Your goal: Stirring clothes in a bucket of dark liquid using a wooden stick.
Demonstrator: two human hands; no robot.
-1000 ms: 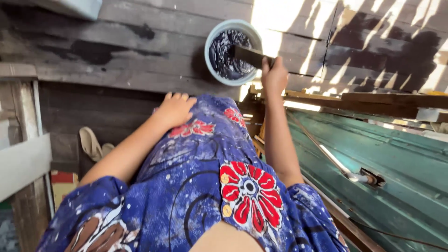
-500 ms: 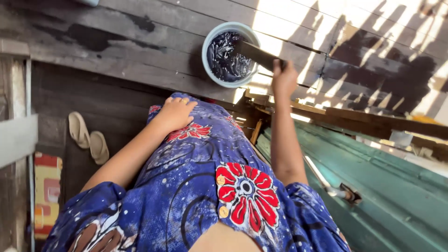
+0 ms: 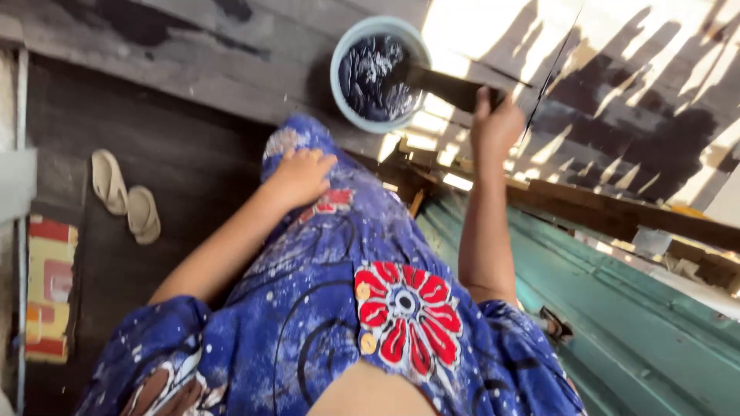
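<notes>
My right hand (image 3: 497, 123) grips the handle of a wide dark brush (image 3: 443, 83) whose head reaches into a pale blue bucket (image 3: 341, 48) of glossy black paint on the plank floor. My left hand (image 3: 302, 176) rests flat on my knee, on the blue dress (image 3: 347, 285) with red flowers and white specks. It holds nothing.
Grey wooden planks (image 3: 231, 69) with black stains run across the top, sunlit at the right. A teal painted surface (image 3: 647, 323) slopes at the lower right, under brown beams (image 3: 617, 212). A pair of beige sandals (image 3: 123, 202) and a red-yellow mat (image 3: 50, 293) lie lower down at the left.
My right hand has drawn the brush to the right and slightly up, out toward the bucket's rim. The view has swung, showing more of the sandals and mat. My left hand stays on the knee.
</notes>
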